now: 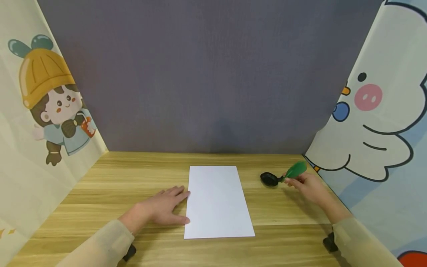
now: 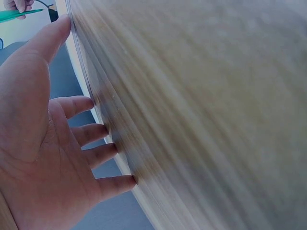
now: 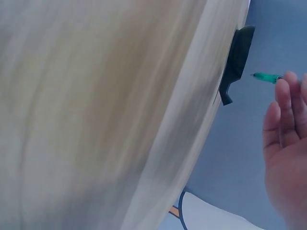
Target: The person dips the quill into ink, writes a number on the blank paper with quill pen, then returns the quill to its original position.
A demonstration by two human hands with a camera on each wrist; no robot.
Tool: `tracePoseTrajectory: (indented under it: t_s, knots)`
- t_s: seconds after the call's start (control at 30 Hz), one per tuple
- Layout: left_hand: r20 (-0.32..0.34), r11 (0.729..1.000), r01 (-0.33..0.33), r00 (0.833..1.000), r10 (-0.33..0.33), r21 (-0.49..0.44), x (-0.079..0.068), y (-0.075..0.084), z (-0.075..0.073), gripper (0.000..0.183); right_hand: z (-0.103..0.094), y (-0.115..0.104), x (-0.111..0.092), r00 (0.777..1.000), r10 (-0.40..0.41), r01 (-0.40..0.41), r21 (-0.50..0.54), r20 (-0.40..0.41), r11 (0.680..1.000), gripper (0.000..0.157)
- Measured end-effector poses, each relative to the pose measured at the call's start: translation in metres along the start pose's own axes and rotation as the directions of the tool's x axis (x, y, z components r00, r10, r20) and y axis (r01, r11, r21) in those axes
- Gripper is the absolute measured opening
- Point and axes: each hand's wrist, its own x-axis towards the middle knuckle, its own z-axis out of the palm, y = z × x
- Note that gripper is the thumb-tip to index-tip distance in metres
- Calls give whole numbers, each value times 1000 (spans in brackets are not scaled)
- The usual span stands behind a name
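Observation:
A sheet of white paper [image 1: 217, 202] lies on the wooden table in front of the person. At its left edge, the left hand [image 1: 163, 207] rests with fingers spread, thumb and a fingertip touching the sheet. To the right, the right hand [image 1: 308, 187] pinches a green pen [image 1: 296, 170] with a leaf-shaped top. Its pointed tip shows beyond the fingers in the right wrist view, where the pen [image 3: 266, 77] is apart from a black pen stand [image 3: 237, 60]. In the head view this stand [image 1: 268, 179] sits on the table just left of the right hand.
The wooden table [image 1: 140, 167] ends at a dark grey panel [image 1: 213, 74] behind. Cartoon-printed sheets hang on both sides, the left one [image 1: 20, 185] and the right one [image 1: 393, 155] close to the right forearm.

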Motion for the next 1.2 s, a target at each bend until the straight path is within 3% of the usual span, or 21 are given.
tracePoseTrajectory:
  t_s: [0.43, 0.67, 1.2]
  knots:
    - [1, 1000, -7, 1000, 7, 9, 2, -2, 0, 103, 10, -11, 9, 992, -22, 34, 89, -128, 995, 32]
    - [-1, 1000, -12, 1000, 13, 7, 2, -2, 0, 103, 15, -10, 16, 995, 12, 7, 188, -99, 982, 37]
    - [1, 1000, -13, 1000, 13, 13, 1, -1, -1, 103, 24, -11, 29, 994, 107, -106, 173, -1, 979, 38]
